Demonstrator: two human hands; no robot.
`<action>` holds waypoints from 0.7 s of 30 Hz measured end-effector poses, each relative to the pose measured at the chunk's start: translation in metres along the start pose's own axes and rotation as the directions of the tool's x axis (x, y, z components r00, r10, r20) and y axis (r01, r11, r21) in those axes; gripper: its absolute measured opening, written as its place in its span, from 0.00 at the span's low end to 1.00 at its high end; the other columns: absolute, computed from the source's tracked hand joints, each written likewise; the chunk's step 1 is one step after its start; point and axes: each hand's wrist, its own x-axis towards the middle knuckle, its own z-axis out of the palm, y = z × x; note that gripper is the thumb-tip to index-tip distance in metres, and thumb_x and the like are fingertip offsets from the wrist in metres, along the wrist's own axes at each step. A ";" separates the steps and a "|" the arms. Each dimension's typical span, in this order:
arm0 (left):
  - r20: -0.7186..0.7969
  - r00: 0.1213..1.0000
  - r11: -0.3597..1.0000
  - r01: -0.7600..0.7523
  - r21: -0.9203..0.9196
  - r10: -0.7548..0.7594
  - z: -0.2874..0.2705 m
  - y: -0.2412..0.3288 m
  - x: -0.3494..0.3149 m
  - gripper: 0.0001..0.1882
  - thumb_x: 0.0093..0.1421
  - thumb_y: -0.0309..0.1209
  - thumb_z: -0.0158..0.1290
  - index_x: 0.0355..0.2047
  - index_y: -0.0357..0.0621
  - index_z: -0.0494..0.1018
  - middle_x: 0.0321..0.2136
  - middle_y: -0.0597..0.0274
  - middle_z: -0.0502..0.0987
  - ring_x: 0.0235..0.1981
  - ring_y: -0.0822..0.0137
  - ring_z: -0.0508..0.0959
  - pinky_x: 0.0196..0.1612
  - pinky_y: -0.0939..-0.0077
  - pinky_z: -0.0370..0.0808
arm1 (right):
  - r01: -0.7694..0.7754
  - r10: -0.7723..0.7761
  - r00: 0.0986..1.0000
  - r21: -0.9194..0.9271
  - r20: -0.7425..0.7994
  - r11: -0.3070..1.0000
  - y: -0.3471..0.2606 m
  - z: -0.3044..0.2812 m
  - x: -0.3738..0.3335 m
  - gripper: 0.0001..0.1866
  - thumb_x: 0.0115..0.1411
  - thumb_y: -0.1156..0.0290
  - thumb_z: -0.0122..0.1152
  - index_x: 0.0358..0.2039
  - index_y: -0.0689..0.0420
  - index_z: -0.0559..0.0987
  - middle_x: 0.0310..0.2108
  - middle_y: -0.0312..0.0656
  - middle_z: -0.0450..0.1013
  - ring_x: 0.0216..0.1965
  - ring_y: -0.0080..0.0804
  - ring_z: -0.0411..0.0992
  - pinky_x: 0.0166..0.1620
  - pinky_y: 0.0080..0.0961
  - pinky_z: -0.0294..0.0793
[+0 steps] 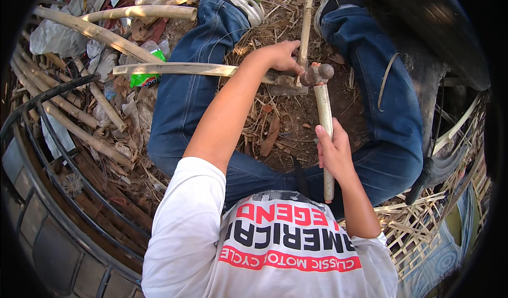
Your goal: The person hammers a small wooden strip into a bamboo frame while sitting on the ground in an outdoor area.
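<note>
"Hands first, please: in the head view, what do they have?"

"Right hand is closed round the pale handle of a hammer. The round brown head is up near the other hand, and the handle's other end pokes out below the fist"

"And the left one?"

"Left hand is partly open, with its fingers bent. It is at the near end of a thin stick, but I can't tell if it grips it"

"Where is that stick?"

"Between the feet, over the brown ground, and it points away from the person. A long flat strip has its right end there too, just beside the hammer's head. I can't tell if the head touches it"

"Where does the strip go?"

"Off to the left, under the bare arm and across one leg of the blue jeans. Its left end is close to a shiny green wrapper"

"What else is about?"

"Round poles lie on the left, in a lot of litter, and crisscross woven strips are on the right, past the knee"
</note>
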 end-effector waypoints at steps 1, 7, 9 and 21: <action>-0.006 1.000 1.000 0.007 -0.001 -0.007 0.000 0.000 -0.001 0.48 0.42 0.37 0.70 0.61 0.35 0.59 0.55 0.44 0.71 0.55 0.56 0.73 0.56 0.67 0.69 | 0.002 -0.002 1.000 -0.004 0.001 1.000 -0.003 0.000 -0.001 0.11 0.68 0.63 0.51 0.37 0.58 0.69 0.14 0.32 0.62 0.10 0.17 0.60 0.13 0.18 0.60; 0.051 0.999 1.000 -0.011 0.014 0.010 -0.005 0.002 0.004 0.45 0.44 0.36 0.69 0.59 0.36 0.61 0.53 0.46 0.73 0.53 0.58 0.74 0.54 0.67 0.71 | 0.146 -0.145 0.989 0.049 -0.020 0.988 -0.007 0.000 -0.005 0.11 0.68 0.63 0.51 0.36 0.58 0.68 0.13 0.32 0.62 0.10 0.17 0.60 0.13 0.18 0.60; 0.033 0.999 0.999 -0.032 0.019 0.031 -0.005 -0.002 0.007 0.45 0.43 0.39 0.70 0.58 0.36 0.62 0.51 0.47 0.74 0.52 0.58 0.74 0.53 0.68 0.71 | 0.091 -0.092 0.996 -0.010 -0.015 0.996 -0.007 0.000 0.000 0.11 0.68 0.63 0.51 0.36 0.58 0.68 0.13 0.32 0.61 0.10 0.17 0.60 0.13 0.19 0.59; 0.040 0.998 0.999 -0.040 -0.013 0.041 -0.005 -0.004 0.005 0.44 0.42 0.39 0.70 0.57 0.37 0.64 0.49 0.49 0.75 0.48 0.61 0.75 0.50 0.68 0.72 | 0.005 -0.004 1.000 -0.005 0.018 1.000 0.000 0.000 0.001 0.13 0.69 0.62 0.50 0.37 0.60 0.69 0.13 0.32 0.61 0.10 0.17 0.59 0.13 0.19 0.59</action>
